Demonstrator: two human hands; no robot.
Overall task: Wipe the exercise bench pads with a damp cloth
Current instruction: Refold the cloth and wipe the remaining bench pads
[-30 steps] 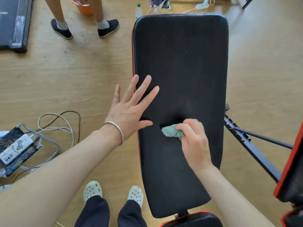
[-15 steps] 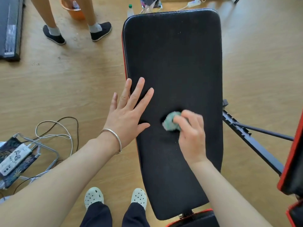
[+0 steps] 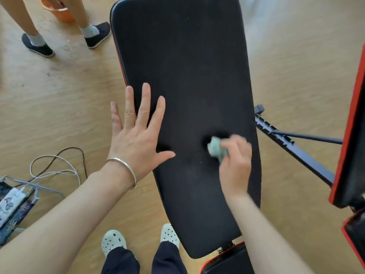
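A long black bench pad (image 3: 183, 66) with a red edge runs away from me down the middle of the view. My right hand (image 3: 235, 161) grips a small bunched green cloth (image 3: 215, 148) and presses it onto the pad right of its middle; the hand is blurred. My left hand (image 3: 136, 139) lies flat with fingers spread on the pad's left edge, partly over the floor, a silver bangle on its wrist. A second black pad (image 3: 229, 262) with red trim starts at the bottom.
Another person's legs and dark shoes (image 3: 96, 35) stand at the top left by an orange bucket (image 3: 57, 10). Cables (image 3: 55, 167) and a power strip (image 3: 11, 198) lie on the wooden floor at left. The bench's black metal frame (image 3: 292, 149) and another red-edged pad (image 3: 353, 119) stand at right.
My right hand has carried the cloth to the right across the pad. The view has shifted, so the bench looks more tilted. My left hand stays flat on the pad's left edge.
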